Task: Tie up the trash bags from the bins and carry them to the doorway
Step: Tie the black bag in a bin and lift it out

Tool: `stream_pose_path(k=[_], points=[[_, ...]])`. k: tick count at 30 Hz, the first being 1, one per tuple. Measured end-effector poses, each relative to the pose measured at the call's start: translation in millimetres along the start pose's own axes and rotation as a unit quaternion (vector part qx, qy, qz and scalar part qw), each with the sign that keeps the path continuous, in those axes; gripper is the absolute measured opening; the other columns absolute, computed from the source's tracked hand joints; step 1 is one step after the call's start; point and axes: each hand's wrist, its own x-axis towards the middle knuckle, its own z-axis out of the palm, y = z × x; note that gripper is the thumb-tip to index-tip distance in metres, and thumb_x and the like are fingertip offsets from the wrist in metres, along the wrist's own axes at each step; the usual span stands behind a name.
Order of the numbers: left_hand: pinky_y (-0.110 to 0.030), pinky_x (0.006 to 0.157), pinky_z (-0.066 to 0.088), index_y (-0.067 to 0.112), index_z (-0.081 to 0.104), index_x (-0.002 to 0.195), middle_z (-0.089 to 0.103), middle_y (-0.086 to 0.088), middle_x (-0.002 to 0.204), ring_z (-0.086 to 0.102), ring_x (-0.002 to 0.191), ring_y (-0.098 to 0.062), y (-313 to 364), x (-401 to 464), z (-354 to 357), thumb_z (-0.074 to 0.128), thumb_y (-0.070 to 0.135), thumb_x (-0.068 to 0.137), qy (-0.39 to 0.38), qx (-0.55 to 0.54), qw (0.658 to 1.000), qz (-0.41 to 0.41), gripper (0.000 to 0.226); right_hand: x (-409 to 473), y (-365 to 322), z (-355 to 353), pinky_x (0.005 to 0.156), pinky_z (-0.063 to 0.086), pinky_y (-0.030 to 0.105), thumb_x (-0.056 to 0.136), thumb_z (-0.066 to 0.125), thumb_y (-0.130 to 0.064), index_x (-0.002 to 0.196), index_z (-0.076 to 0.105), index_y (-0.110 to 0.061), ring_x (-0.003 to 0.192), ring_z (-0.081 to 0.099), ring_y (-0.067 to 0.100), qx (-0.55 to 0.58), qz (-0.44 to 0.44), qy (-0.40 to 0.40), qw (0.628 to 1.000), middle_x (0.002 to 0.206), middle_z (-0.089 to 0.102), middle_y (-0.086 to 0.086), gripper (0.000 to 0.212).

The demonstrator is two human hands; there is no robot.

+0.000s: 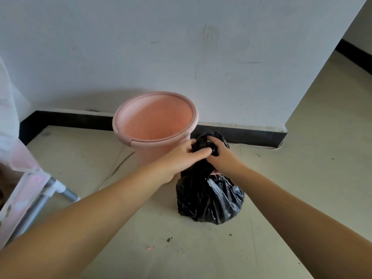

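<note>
A black trash bag (209,200) stands on the floor just right of a pink round bin (155,119), which has no bag in it. My left hand (185,156) and my right hand (223,156) both grip the gathered top of the bag, fingers closed on the twisted black plastic between them. The bag's lower part bulges out and rests on the floor. The neck of the bag is partly hidden by my fingers.
A white wall with a black baseboard (66,119) runs behind the bin. At the left edge is a pink-and-white cloth rack with grey tube legs (66,193). The floor opens past the wall corner (285,127) at right. A thin cable (116,168) lies on the floor.
</note>
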Motion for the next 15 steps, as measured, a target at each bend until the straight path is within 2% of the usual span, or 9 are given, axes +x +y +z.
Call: stream_pose_path(k=[3, 4, 6, 7, 8, 10, 12, 13, 15], points=[[-0.022, 0.084, 0.046, 0.023, 0.031, 0.146, 0.053, -0.001, 0.131, 0.056, 0.111, -0.015, -2.4, 5.2, -3.4, 0.066, 0.031, 0.086, 0.041, 0.047, 0.996, 0.061, 0.069, -11.7, -14.2, -4.2, 0.062, 0.049, 0.011, 0.089, 0.054, -0.007, 0.116, 0.053, -0.018, 0.077, 0.060, 0.008, -0.053, -0.037, -0.085, 0.994, 0.093, 0.063, -0.001, 0.029], [-0.022, 0.080, 0.048, 0.022, 0.041, 0.139, 0.057, -0.004, 0.127, 0.059, 0.105, -0.016, -4.1, 7.1, -5.7, 0.064, 0.022, 0.087, 0.039, 0.051, 0.996, 0.064, 0.057, -15.8, -17.3, -7.5, 0.064, 0.050, 0.011, 0.088, 0.056, -0.008, 0.115, 0.055, -0.016, 0.079, 0.062, 0.010, -0.051, -0.026, -0.134, 0.989, 0.095, 0.064, 0.002, 0.028], [-0.030, 0.079, 0.051, 0.015, 0.063, 0.109, 0.065, -0.008, 0.104, 0.061, 0.088, -0.019, -10.5, 13.3, -11.4, 0.056, 0.005, 0.087, 0.038, 0.051, 0.996, 0.059, 0.025, -23.2, -23.2, -15.5, 0.068, 0.054, 0.015, 0.089, 0.060, -0.013, 0.117, 0.056, -0.019, 0.088, 0.066, 0.012, -0.041, 0.002, -0.202, 0.978, 0.107, 0.067, 0.004, 0.029], [-0.032, 0.077, 0.051, 0.013, 0.065, 0.095, 0.064, -0.008, 0.091, 0.059, 0.081, -0.020, -14.3, 16.9, -14.9, 0.053, 0.001, 0.087, 0.045, 0.046, 0.997, 0.047, 0.019, -23.8, -24.7, -19.3, 0.068, 0.056, 0.018, 0.090, 0.059, -0.013, 0.115, 0.057, -0.020, 0.089, 0.066, 0.012, -0.039, 0.007, -0.194, 0.980, 0.107, 0.067, 0.003, 0.026], [-0.032, 0.074, 0.049, 0.011, 0.064, 0.087, 0.060, -0.008, 0.082, 0.057, 0.077, -0.021, -16.7, 18.7, -18.1, 0.051, 0.000, 0.086, 0.053, 0.042, 0.997, 0.039, 0.017, -23.3, -26.1, -23.4, 0.070, 0.058, 0.022, 0.091, 0.058, -0.013, 0.112, 0.060, -0.019, 0.088, 0.066, 0.013, -0.039, -0.001, -0.145, 0.989, 0.104, 0.068, 0.004, 0.022], [-0.029, 0.068, 0.044, 0.011, 0.060, 0.079, 0.054, -0.006, 0.075, 0.052, 0.074, -0.020, -18.1, 19.6, -23.2, 0.048, 0.000, 0.087, 0.064, 0.038, 0.997, 0.035, 0.018, -16.6, -22.9, -33.6, 0.074, 0.059, 0.032, 0.090, 0.055, -0.010, 0.105, 0.063, -0.018, 0.087, 0.067, 0.020, -0.077, -0.033, 0.028, 0.996, 0.098, 0.068, 0.004, 0.019], [-0.028, 0.067, 0.043, 0.011, 0.060, 0.080, 0.055, -0.007, 0.077, 0.052, 0.075, -0.020, -16.6, 18.8, -26.6, 0.046, 0.001, 0.089, 0.060, 0.036, 0.997, 0.042, 0.019, -10.7, -17.4, -43.5, 0.079, 0.051, 0.032, 0.089, 0.054, -0.011, 0.117, 0.056, -0.025, 0.098, 0.062, 0.023, -0.139, -0.057, 0.128, 0.980, 0.115, 0.060, 0.005, 0.031], [-0.027, 0.069, 0.043, 0.011, 0.061, 0.082, 0.056, -0.008, 0.080, 0.052, 0.077, -0.020, -15.1, 17.0, -27.5, 0.046, 0.001, 0.090, 0.052, 0.038, 0.997, 0.047, 0.020, -9.8, -14.9, -45.1, 0.085, 0.046, 0.031, 0.089, 0.055, -0.015, 0.130, 0.047, -0.029, 0.110, 0.056, 0.023, -0.168, -0.058, 0.118, 0.977, 0.129, 0.050, 0.006, 0.044], [-0.027, 0.072, 0.044, 0.013, 0.064, 0.080, 0.060, -0.007, 0.083, 0.053, 0.079, -0.019, -11.3, 12.3, -28.6, 0.044, 0.002, 0.092, 0.028, 0.042, 0.997, 0.062, 0.026, -8.6, -10.5, -39.9, 0.104, 0.039, 0.041, 0.088, 0.059, -0.023, 0.144, 0.027, -0.035, 0.131, 0.038, 0.027, -0.243, -0.052, 0.041, 0.968, 0.148, 0.029, 0.004, 0.066]])
